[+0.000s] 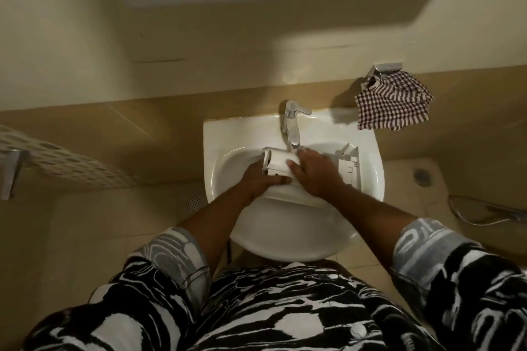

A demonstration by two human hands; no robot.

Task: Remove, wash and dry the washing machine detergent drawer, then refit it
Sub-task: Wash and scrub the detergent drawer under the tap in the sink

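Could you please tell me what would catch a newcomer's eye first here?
Two hands meet in the white sink: the left hand grips a white drawer under the tap, and the right hand rests on it. A checked cloth hangs on the wall to the sink's right.
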